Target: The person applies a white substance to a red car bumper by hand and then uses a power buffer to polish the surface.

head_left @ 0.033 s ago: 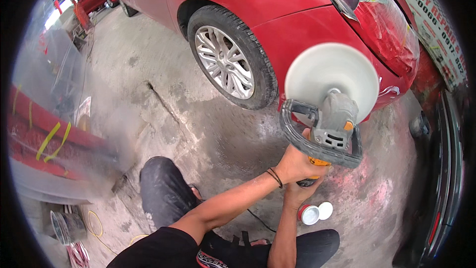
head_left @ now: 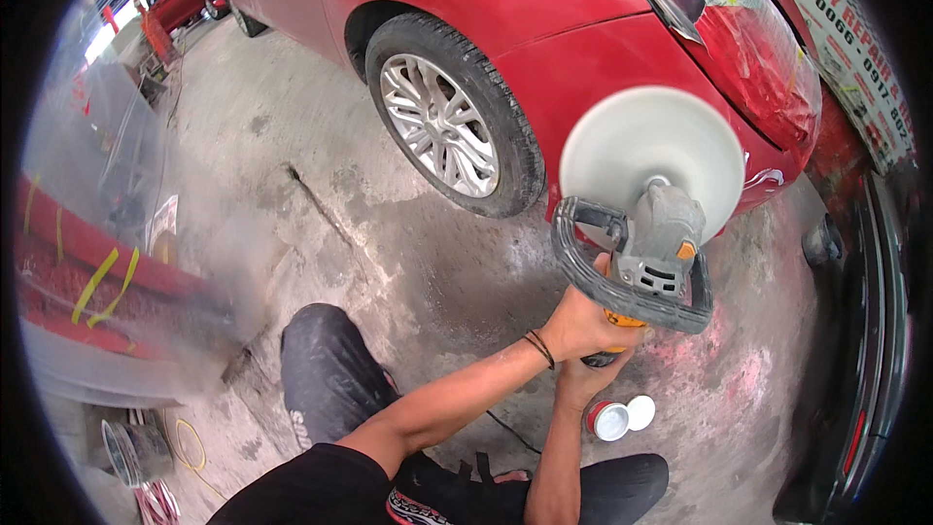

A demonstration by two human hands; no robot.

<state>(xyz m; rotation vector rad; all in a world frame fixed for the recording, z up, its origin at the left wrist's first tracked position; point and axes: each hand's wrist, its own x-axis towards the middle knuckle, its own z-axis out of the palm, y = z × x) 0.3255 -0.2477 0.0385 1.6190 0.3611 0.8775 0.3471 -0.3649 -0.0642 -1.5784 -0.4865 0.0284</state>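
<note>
Both my hands hold an orange and grey power polisher [head_left: 656,253] with a black loop handle and a wide round off-white pad [head_left: 653,151]. My left hand [head_left: 586,323], with dark bands at the wrist, is closed round the orange body just behind the loop handle. Below it, my right hand [head_left: 585,376] is closed on the rear end of the tool; its fingers are partly hidden. The pad is up against or just in front of the front corner of a red car [head_left: 573,58]; I cannot tell whether they touch.
An open small tub [head_left: 610,421] of pale paste stands on the floor beside its white lid [head_left: 640,412]. The car's wheel [head_left: 442,126] is left of the pad. A plastic-draped red panel [head_left: 107,272] and a bucket [head_left: 136,452] stand left; a dark bumper-like part [head_left: 860,360] stands right.
Almost nothing differs. My left knee sits slightly further right; both hands keep their hold on the polisher.
</note>
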